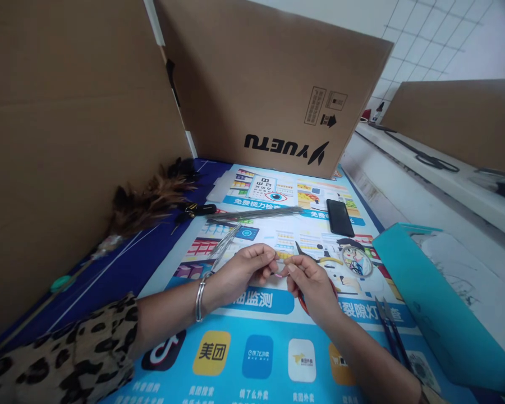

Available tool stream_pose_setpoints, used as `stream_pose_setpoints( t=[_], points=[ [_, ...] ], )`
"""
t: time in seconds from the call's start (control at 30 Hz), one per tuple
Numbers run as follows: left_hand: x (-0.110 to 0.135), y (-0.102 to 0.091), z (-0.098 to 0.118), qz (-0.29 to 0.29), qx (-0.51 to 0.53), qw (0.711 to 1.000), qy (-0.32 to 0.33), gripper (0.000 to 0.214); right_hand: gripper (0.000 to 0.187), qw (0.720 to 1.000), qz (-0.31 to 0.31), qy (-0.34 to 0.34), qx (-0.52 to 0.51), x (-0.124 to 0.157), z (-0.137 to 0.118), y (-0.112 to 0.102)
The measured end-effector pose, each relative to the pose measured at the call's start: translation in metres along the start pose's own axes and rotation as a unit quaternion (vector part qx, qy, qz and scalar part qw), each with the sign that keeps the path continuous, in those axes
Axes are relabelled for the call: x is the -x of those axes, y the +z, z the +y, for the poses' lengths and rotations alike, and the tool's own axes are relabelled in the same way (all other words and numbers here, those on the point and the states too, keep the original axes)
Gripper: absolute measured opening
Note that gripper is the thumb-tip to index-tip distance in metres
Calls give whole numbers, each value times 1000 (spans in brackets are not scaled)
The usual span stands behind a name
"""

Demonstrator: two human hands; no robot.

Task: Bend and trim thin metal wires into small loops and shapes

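My left hand and my right hand meet over the printed blue poster, fingertips pinched together on a small thin piece that I cannot make out clearly. A silver bangle is on my left wrist, and a leopard-print sleeve covers that arm. A dark pointed tip sticks up beside my right fingers. Just beyond my left hand lies a clear packet of thin rods.
A bundle of thin metal rods, a black phone and a feather duster lie farther back. Cardboard walls enclose the back and left. A teal folder and dark tweezers sit at right.
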State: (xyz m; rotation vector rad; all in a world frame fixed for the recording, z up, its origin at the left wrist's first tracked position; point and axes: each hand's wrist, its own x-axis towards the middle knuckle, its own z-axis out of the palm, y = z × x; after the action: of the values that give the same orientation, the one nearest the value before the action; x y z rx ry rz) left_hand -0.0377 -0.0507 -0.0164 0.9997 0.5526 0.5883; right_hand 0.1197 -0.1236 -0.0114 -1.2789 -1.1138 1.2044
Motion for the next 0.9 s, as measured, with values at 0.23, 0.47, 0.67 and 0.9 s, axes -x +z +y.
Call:
stream_pose_setpoints(
  t=[0.23, 0.47, 0.67, 0.9],
  points=[
    [2, 3, 3, -6, -67, 998, 7, 24, 20, 999, 38, -8, 29, -3, 1, -3],
    [3, 4, 5, 23, -214, 975, 51, 23, 18, 983, 34, -55, 172, 1, 6, -3],
    [7, 6, 5, 34, -325, 942, 81, 24, 17, 953, 32, -115, 280, 4, 4, -2],
    [8, 7, 7, 35, -379, 920, 92, 23, 17, 928, 31, -178, 326, 5, 2, -1]
  ],
)
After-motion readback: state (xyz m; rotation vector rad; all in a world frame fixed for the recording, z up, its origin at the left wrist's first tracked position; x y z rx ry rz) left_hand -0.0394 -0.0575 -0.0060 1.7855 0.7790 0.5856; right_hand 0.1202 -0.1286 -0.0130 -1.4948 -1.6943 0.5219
